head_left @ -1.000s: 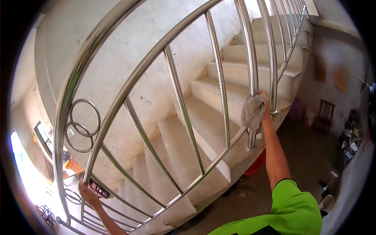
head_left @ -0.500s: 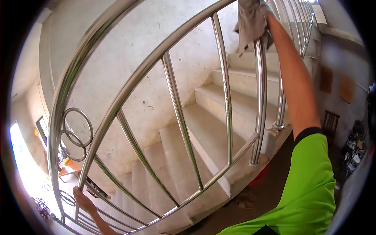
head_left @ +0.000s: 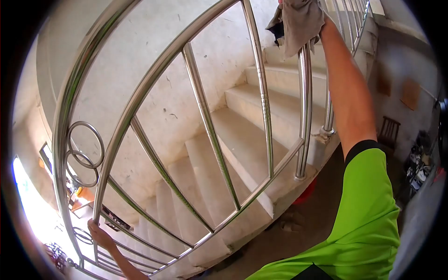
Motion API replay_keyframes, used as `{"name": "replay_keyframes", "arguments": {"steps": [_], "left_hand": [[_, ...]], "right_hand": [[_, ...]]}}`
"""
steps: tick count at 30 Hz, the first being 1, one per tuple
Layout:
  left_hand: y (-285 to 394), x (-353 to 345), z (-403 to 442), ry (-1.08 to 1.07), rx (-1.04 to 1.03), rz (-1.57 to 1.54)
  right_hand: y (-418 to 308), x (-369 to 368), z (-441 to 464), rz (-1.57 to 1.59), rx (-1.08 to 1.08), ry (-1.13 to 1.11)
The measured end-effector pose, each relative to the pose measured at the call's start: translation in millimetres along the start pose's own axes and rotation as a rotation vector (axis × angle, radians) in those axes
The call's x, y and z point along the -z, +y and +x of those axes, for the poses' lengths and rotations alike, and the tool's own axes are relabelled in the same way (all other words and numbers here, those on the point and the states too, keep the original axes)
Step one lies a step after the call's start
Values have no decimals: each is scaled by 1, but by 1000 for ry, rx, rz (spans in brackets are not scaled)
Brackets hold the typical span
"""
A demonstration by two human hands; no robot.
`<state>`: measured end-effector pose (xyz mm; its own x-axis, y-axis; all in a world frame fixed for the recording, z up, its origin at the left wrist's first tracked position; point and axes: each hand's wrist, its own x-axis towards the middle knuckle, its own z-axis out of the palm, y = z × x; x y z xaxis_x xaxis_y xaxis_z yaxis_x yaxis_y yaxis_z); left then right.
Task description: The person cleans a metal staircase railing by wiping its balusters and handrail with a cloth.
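A shiny metal stair railing [head_left: 198, 88] curves across the head view. High up, at the top of a post, my right hand [head_left: 326, 25] is closed on a grey-brown cloth [head_left: 303, 28] draped over the metal. The cloth hides most of the fingers, and its lower corners hang loose. At the lower left, my left hand [head_left: 101, 235] is wrapped around the lower end of the inner curved rail [head_left: 106, 168]. Metal rings [head_left: 86, 144] sit between this rail and the outer handrail [head_left: 59, 140], just above the left hand.
Concrete steps [head_left: 261, 105] climb behind the railing beside a stained pale wall [head_left: 154, 93]. Below on the right are a dark wooden chair [head_left: 388, 133], a pile of items [head_left: 420, 163] and a red object [head_left: 305, 192]. A table [head_left: 80, 204] stands at far left.
The view has shifted, so the railing and stairs appear slightly lower-left to upward. More of the cloth shows, with a dark patch at its left edge. My left hand keeps its hold on the rail.
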<state>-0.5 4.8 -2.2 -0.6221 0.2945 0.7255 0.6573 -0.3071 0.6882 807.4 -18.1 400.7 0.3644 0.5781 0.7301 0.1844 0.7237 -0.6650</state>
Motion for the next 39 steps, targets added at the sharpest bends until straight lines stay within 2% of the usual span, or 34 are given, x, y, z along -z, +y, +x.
{"name": "replay_keyframes", "arguments": {"steps": [4, 9, 12, 17, 25, 29, 31, 33, 36, 39], "left_hand": [[8, 1, -4, -11, -102, 4], [11, 3, -4, -42, -35, -36], [26, 4, -9, -44, -79, -39], [8, 0, -4, 2, -116, -28], [-14, 1, 4, -67, -97, -13], [-5, -4, 0, 14, -86, -73], [-3, -4, -1, 48, -84, -45], [-8, 1, -1, -52, -49, -34], [-4, -2, -1, 20, -137, -13], [-5, -1, 0, -8, -99, -32]], "right_hand": [[5, -5, -7, -5, -22, -5], [8, 12, -27, 14, -52, 4], [8, 25, -41, 32, -76, 15], [15, 28, -49, 65, -83, 11], [-19, -2, 14, 27, 40, -26], [-42, -9, 54, -12, 75, -29], [-43, -7, 56, -28, 76, -28], [-39, -6, 52, -35, 72, -32], [-30, -6, 41, -51, 69, -37], [-23, -6, 31, -69, 62, -38]]}}
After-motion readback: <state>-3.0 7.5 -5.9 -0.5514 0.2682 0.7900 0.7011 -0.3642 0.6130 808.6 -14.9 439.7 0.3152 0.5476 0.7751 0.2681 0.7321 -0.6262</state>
